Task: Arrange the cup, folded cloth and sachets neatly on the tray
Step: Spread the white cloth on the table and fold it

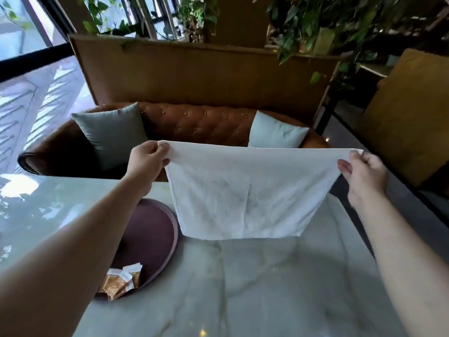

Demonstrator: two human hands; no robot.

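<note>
Forearms filled the near view. Sachets (122, 280) already lay on tray (170, 229) at its 6 o'clock edge, tray at 8 o'clock of frame on table (267, 288). No cup seen. Cloth (243, 195) was unfolded, hanging in air above table, so folding + placing looked left, task prob. early. Left hand (145, 161) pinched top corner at 10 o'clock, fingers clamped; right hand (362, 176) pinched the 2 o'clock corner, remaining fingers loosely curled.
</note>
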